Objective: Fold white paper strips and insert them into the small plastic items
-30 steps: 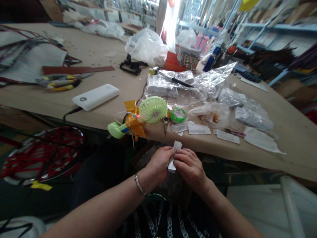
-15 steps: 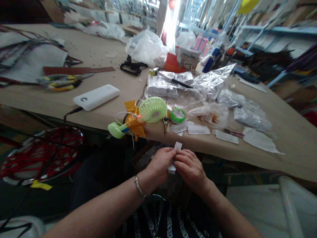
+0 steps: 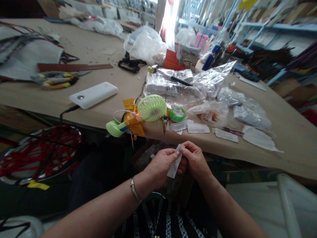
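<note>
Left hand (image 3: 158,168) and right hand (image 3: 197,162) both on one white printed strip (image 3: 174,168), each grip pinched closed, thumb and fingers at its upper end; lower end sticks out between the hands. Strip is tilted, just off the near edge of the worktop (image 3: 99,64). Along that edge: green fan (image 3: 152,108), metal-tipped tool (image 3: 164,124), green ring (image 3: 177,113), printed slips (image 3: 198,128) to the right.

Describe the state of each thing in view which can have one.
White strip: held in both hands
Left hand: pinching the strip
Right hand: pinching the strip's upper end
Power bank: lying flat, black cable plugged in
Green fan: red light lit; spinning unclear
Mallet-like tool: lying on plastic wrapping
White labels: lying flat
</note>
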`<state>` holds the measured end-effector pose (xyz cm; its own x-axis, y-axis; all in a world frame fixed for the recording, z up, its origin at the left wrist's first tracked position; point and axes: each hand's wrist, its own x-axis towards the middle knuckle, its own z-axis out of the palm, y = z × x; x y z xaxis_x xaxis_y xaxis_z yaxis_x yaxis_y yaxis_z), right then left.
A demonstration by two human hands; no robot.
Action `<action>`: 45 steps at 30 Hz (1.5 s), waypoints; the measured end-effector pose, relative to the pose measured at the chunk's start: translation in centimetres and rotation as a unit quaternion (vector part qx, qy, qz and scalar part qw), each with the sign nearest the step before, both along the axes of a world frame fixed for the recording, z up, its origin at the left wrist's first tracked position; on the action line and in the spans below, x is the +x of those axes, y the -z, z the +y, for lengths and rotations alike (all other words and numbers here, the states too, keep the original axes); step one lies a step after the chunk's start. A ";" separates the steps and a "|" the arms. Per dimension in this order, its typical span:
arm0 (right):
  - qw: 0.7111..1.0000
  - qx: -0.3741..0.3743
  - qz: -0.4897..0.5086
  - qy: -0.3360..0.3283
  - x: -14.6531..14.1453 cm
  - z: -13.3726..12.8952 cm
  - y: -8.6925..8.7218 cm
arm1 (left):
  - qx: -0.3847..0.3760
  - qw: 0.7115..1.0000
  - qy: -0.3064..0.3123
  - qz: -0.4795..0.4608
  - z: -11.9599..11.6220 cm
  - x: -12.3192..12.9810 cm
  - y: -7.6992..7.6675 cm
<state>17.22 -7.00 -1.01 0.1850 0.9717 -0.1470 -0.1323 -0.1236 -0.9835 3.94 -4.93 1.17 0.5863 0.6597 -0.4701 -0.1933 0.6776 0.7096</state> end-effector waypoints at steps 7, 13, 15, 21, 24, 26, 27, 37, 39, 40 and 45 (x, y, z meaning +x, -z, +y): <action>1.000 -0.008 -0.008 -0.025 -0.9 -0.3 -0.2 | -0.048 0.993 0.094 -0.044 0.4 -1.1 0.3; 0.979 0.102 -0.177 -0.010 -0.7 -0.8 -0.6 | -0.035 0.993 0.092 -0.060 0.5 -1.4 0.6; 0.952 0.138 -0.272 -0.017 -0.6 -1.0 -0.8 | -0.031 0.994 0.091 -0.055 0.5 -1.4 0.6; 0.912 0.171 -0.369 -0.044 -0.6 -1.1 -1.1 | -0.019 0.996 0.086 -0.035 0.2 -1.3 0.2; 0.916 0.163 -0.364 -0.042 -0.7 -1.3 -0.8 | -0.020 0.996 0.082 -0.029 0.2 -1.2 0.1; 0.920 0.159 -0.357 -0.043 -0.8 -1.4 -0.6 | -0.022 0.996 0.081 -0.027 0.2 -1.2 0.2; 0.921 0.157 -0.354 -0.043 -0.8 -1.4 -0.5 | -0.023 0.996 0.080 -0.029 0.2 -1.2 0.3; 0.938 0.118 -0.326 -0.018 -0.9 -1.4 -0.5 | -0.032 0.994 0.092 -0.049 0.3 -1.4 0.7; 0.931 0.136 -0.336 -0.034 -1.0 -1.4 -0.6 | -0.025 0.994 0.093 -0.047 0.3 -1.4 0.8; 0.928 0.143 -0.342 -0.044 -1.0 -1.4 -0.6 | -0.022 0.995 0.091 -0.044 0.2 -1.4 0.8; 0.942 0.119 -0.314 -0.025 -1.0 -1.4 -0.3 | -0.025 0.995 0.082 -0.047 0.3 -1.4 1.0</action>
<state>16.20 -8.38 -0.67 0.1164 0.9731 0.1988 0.4846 0.1191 -0.8666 2.50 -4.63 0.19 0.7270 0.5282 -0.4387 -0.1409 0.7401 0.6576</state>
